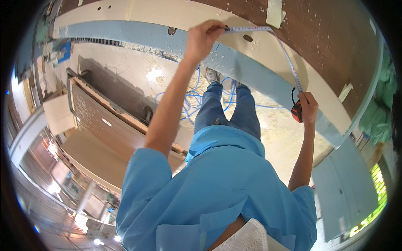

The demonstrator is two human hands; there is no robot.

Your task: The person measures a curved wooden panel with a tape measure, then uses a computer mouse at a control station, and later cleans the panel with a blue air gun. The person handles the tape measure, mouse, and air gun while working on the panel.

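A tape measure with a red and black case (296, 111) is in my right hand (309, 106), its fingers wrapped round the case and a black strap looping beside it. From the case a white blade (287, 56) runs up, bends sharply, and goes left to my left hand (204, 37). There my fingers pinch the blade's end, over the cream-coloured board (167, 10) of the workbench. A dark oval hole (248, 38) in the board lies just below the stretched blade, and a round hole (172, 31) sits left of my left hand.
A brown panel (326, 46) with strips of pale tape lies beyond the board. Along the bench's near side runs a blue-grey edge (138, 31). Blue hose (192, 100) coils on the floor round my feet. Brown boards (100, 113) stand on a cart at the left.
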